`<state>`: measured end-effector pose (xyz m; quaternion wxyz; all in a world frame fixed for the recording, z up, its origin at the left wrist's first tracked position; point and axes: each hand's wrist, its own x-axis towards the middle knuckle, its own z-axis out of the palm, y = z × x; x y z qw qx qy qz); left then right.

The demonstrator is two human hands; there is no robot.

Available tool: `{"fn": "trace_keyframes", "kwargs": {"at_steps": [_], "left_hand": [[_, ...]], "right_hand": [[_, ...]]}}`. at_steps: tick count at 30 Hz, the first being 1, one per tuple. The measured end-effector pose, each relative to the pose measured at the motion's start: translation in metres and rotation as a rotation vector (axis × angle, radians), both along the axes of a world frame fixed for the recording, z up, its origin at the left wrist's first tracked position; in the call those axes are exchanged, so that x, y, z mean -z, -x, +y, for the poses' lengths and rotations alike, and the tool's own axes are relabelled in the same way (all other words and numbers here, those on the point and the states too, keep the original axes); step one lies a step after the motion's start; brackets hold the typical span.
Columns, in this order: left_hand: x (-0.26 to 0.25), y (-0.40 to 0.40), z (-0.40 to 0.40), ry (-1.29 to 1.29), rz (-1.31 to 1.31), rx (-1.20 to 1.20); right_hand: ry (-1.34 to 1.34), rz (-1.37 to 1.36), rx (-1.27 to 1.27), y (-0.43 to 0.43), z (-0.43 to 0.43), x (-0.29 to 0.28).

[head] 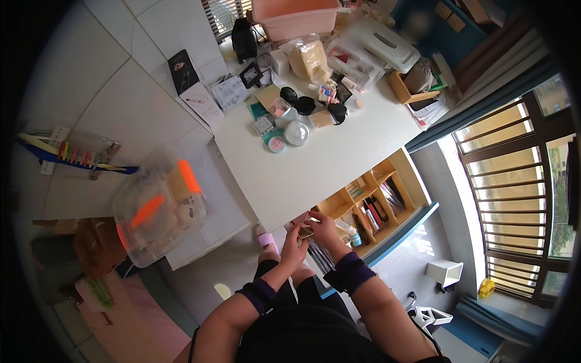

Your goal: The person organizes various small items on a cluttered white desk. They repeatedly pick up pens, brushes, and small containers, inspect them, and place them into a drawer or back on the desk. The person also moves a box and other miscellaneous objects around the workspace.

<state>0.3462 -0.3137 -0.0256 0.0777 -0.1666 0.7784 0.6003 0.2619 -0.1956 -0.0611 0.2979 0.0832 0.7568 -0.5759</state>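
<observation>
My left hand (293, 247) and my right hand (323, 229) meet over the near left corner of an open drawer (382, 247). Between their fingertips is a small pinkish item (301, 218), too small to make out. The drawer has a wooden divider with compartments holding pens or makeup pencils (374, 212), a white tube and a small turquoise-labelled bottle (356, 239). On the white desk (290, 181) above lie a round pink-lidded jar (277, 144), a clear round container (296, 133), black round compacts (305, 105) and a box of cotton swabs (322, 119).
A pink plastic tub (295, 20), a wrapped package (308, 56) and a wooden box (408, 93) stand towards the back of the desk. To the left is a clear storage box with orange latches (159, 218). A white bin (445, 273) stands on the floor at right.
</observation>
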Motion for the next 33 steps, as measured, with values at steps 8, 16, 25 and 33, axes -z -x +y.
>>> {"fn": "trace_keyframes", "kwargs": {"at_steps": [8, 16, 25, 33], "left_hand": [[-0.003, -0.005, -0.001, 0.069, 0.027, 0.038], [-0.036, 0.017, -0.01, -0.017, 0.127, 0.055], [-0.081, 0.084, -0.034, 0.089, 0.284, -0.043], [-0.067, 0.166, -0.056, 0.104, 0.315, -0.145]], "right_hand": [[0.045, -0.037, -0.002, -0.019, 0.024, -0.011], [0.083, -0.009, -0.011, -0.006, 0.021, -0.057], [0.344, 0.017, 0.118, 0.024, 0.024, -0.083], [0.242, 0.254, 0.016, 0.089, -0.004, -0.076]]}}
